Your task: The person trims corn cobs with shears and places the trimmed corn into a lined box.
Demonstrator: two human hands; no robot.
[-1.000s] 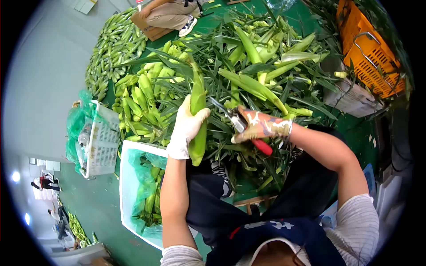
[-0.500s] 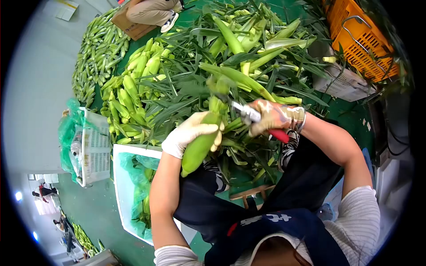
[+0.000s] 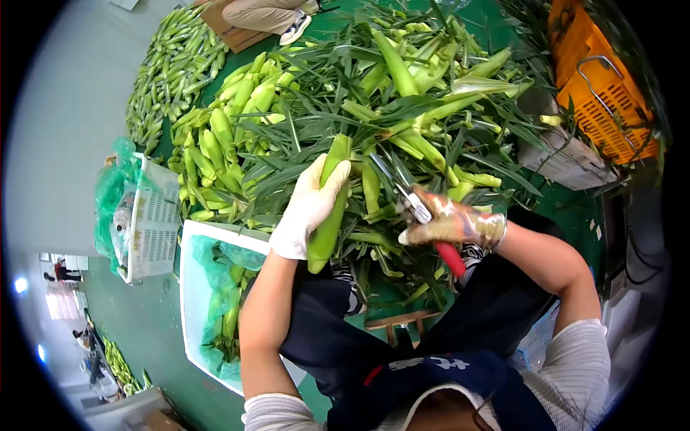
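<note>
My left hand [image 3: 314, 208], in a white glove, grips a green ear of corn [image 3: 328, 230] still in its husk, tilted with its upper end cut short. Wrapped round red-handled pruning shears [image 3: 418, 207] is my right hand [image 3: 456, 219], in a patterned glove. The shears' blades point up and left, apart from the ear. Beyond both hands spreads a heap of corn leaves and stalks [image 3: 402, 108]. Trimmed ears [image 3: 223, 133] in their husks are piled to the left of it.
A white foam box [image 3: 188, 309] lined with green plastic stands by my left arm. Behind it is a white basket [image 3: 154, 233]. An orange crate [image 3: 611, 100] sits at far right. Wrapped ears [image 3: 176, 61] cover floor at back left, near another person's leg [image 3: 262, 14].
The blurred stem end above the ear is gone, and the ear's top is now cut short. My right hand with the shears has moved down, away from the ear.
</note>
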